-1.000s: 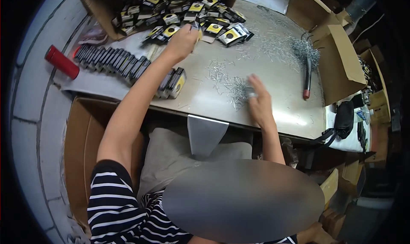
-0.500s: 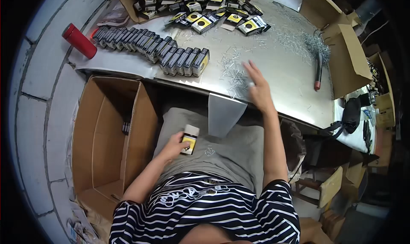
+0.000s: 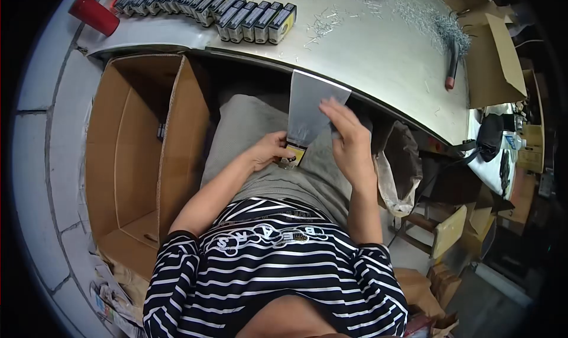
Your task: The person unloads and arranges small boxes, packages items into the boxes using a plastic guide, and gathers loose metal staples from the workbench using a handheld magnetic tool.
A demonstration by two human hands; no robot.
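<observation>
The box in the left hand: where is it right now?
In the head view, the yellow-and-black box is near the middle, held in the left hand at the lower end of the grey chute, right of the open carton.

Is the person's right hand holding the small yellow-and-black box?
No, the left hand holds the small box, while the right hand is open and apart from it.

A pale block wall (image 3: 65,160) flanks the metal table (image 3: 378,60).
</observation>
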